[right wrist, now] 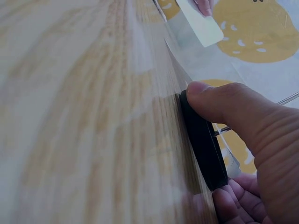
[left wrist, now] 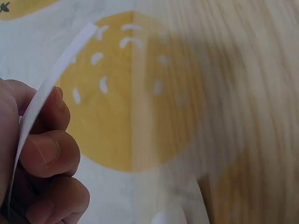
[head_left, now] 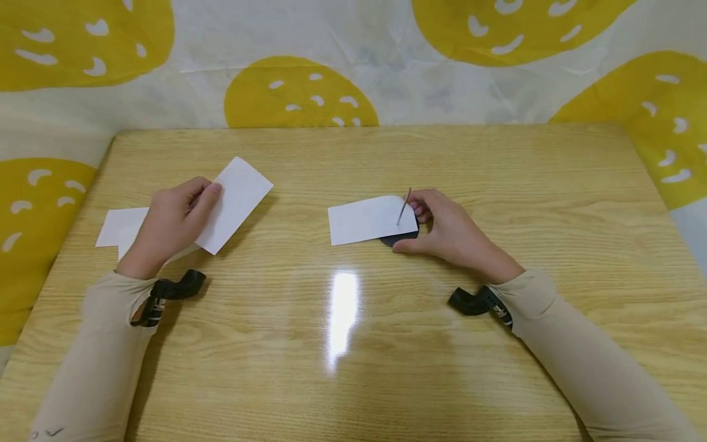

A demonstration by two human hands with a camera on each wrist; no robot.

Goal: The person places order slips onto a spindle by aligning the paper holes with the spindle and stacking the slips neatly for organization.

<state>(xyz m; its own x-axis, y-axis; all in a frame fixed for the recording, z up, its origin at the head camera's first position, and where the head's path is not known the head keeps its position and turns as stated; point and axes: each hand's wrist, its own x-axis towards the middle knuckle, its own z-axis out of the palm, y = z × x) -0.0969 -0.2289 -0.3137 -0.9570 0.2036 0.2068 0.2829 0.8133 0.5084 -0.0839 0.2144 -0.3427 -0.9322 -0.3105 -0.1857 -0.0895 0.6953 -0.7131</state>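
Observation:
My left hand [head_left: 179, 218] pinches a white paper slip [head_left: 234, 196] between thumb and fingers, raised over the left side of the table. In the left wrist view that slip [left wrist: 39, 98] shows edge-on, with curled fingers [left wrist: 51, 151] behind it. At centre right, a bill spike's round black base [head_left: 407, 236] sits on the table. Its thin metal rod [head_left: 404, 205] sticks up through another white slip [head_left: 359, 221], whose corner curls. My right hand [head_left: 450, 230] grips the base by its rim. The right wrist view shows the thumb and fingers on opposite edges of the base [right wrist: 204, 144].
More white paper slips [head_left: 117, 226] lie on the wooden table [head_left: 397, 368] under and beside the left hand. Behind the table hangs a white cloth [head_left: 199, 80] with yellow shapes. Black wrist cameras stick out beside both sleeves.

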